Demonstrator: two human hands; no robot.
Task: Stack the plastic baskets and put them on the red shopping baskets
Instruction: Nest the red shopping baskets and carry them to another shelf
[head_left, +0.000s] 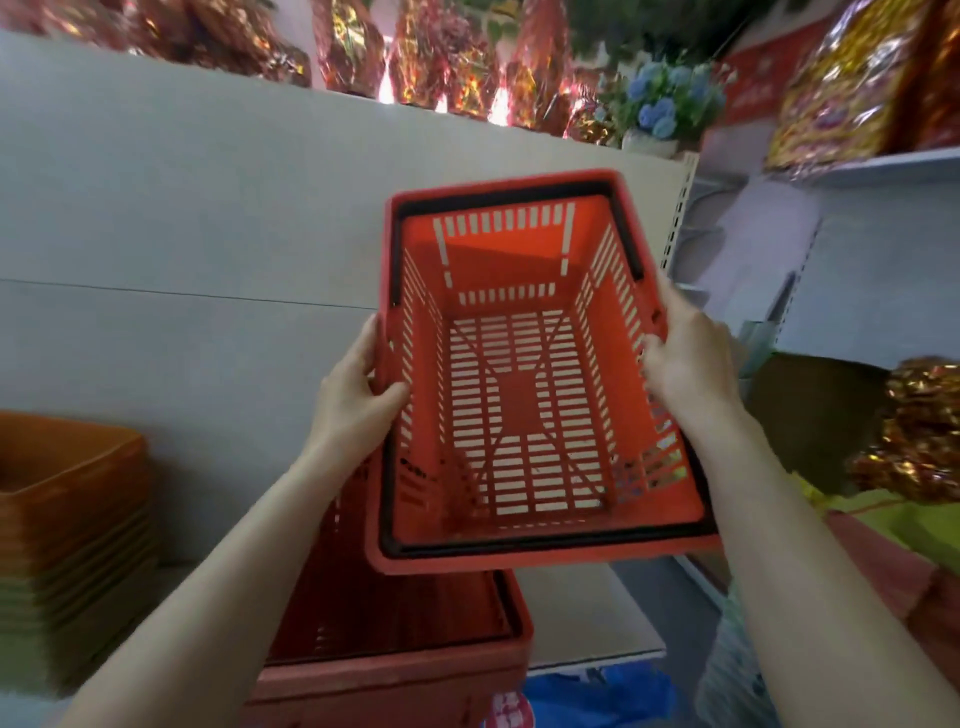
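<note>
Left hand and right hand clamp long sides of red basket, held in air. Long axis points away. Lower red basket directly under hands, slightly left.

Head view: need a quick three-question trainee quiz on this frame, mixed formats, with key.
1. True or false: the held red basket is gripped on both long sides, left hand on one and right hand on the other.
2. Multiple choice: what lies directly below the held basket? A) a blue bucket B) another red shopping basket C) a cardboard box
3. Fill in: the stack of orange plastic baskets stands at the ____ edge of the view.

Key: 1 true; 2 B; 3 left
</note>
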